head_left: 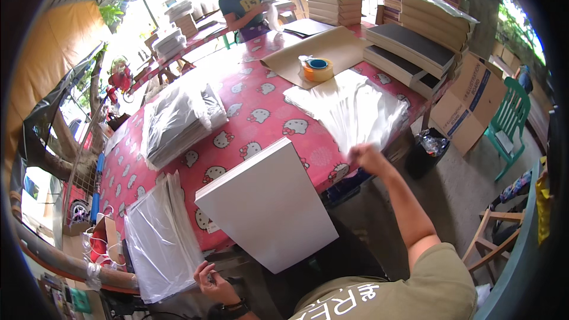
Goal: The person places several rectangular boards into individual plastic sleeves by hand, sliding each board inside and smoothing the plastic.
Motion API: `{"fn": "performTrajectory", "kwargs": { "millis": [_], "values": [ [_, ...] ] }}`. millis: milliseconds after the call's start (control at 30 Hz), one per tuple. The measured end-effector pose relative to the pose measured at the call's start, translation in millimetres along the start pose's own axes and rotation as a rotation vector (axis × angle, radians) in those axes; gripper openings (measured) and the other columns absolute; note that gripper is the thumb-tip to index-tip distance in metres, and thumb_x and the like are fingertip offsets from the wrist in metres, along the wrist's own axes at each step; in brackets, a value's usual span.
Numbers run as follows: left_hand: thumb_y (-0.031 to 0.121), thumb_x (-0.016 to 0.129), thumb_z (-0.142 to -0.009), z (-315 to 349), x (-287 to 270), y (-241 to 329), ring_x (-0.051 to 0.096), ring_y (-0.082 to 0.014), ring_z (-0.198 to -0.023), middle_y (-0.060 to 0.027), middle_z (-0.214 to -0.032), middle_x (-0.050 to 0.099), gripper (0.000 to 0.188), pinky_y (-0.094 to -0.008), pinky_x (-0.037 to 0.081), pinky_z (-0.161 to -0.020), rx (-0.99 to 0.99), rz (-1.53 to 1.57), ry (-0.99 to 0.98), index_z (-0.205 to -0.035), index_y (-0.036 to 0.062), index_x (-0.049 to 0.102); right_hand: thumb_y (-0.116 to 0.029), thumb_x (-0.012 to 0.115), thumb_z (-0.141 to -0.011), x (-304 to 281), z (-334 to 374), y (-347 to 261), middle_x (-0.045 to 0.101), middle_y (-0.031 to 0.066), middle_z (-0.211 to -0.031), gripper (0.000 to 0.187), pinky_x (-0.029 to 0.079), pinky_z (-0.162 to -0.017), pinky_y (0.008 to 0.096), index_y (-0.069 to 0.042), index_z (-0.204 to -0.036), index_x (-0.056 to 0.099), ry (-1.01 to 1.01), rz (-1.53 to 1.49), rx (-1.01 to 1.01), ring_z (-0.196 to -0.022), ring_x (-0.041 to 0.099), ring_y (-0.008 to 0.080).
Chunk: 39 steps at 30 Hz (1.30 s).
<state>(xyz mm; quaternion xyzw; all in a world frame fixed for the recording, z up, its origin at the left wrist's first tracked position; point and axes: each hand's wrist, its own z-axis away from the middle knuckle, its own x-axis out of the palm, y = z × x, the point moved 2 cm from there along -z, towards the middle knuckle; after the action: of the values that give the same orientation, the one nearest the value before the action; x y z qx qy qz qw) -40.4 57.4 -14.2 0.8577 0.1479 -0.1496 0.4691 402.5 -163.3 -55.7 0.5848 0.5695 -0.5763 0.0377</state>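
Right hand (366, 159) at near end of fanned plastic bags (355, 106) on table (246, 92), fingers bunched; grip unclear. Left hand (214, 284) half-curled, hold unclear, near plastic sleeves (161, 240). White board stack (269, 207) between.

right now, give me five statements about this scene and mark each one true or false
1. The thick white rectangular block of sheets shows between the left hand and the right hand. True.
2. The tan tape roll with a blue core is in the left hand's grip. False: it sits on the brown paper sheet.
3. The right hand is at the near end of the fanned thin white plastic bags. True.
4. The green plastic chair stands left of the table. False: it stands to the right.
5. Beyond the table's far side is a person in a dark top. True.
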Motion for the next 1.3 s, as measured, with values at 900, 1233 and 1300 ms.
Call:
{"fn": "performTrajectory", "kwargs": {
  "millis": [900,1233,1300],
  "values": [
    [0.016,0.059,-0.08,62.3,103.4,63.7,0.045,-0.003,-0.067,0.0036,-0.071,0.054,0.018,-0.0186,0.038,-0.06,-0.59,0.762,-0.83,-0.087,0.0003,0.057,-0.018,0.061,-0.078,56.6,59.5,-205.9,0.059,0.0054,-0.067,0.022,0.042,-0.056,0.023,0.003,-0.081,0.058,-0.295,-0.695,0.145,-0.062,0.05,0.0071],
    [0.013,0.059,-0.079,61.1,105.2,75.6,0.054,-0.0076,-0.074,-0.0014,-0.083,0.059,0.018,-0.0223,0.042,-0.066,-0.803,1.137,-0.744,-0.092,0.0008,0.056,-0.008,0.06,-0.076,70.2,67.8,-205.9,0.056,0.0016,-0.065,0.009,0.041,-0.058,0.0216,0.001,-0.078,0.058,-0.235,-0.796,0.17,-0.062,0.05,0.0072],
    [0.013,0.059,-0.079,59.6,103.8,75.1,0.054,-0.0079,-0.073,-0.0014,-0.083,0.059,0.017,-0.0226,0.043,-0.065,-0.901,1.191,-0.766,-0.091,0.0014,0.057,-0.008,0.059,-0.077,73.0,71.4,-208.9,0.055,0.0023,-0.063,0.009,0.041,-0.056,0.0221,0.001,-0.077,0.057,-0.256,-0.722,0.2,-0.06,0.05,0.008]
  ]
}}
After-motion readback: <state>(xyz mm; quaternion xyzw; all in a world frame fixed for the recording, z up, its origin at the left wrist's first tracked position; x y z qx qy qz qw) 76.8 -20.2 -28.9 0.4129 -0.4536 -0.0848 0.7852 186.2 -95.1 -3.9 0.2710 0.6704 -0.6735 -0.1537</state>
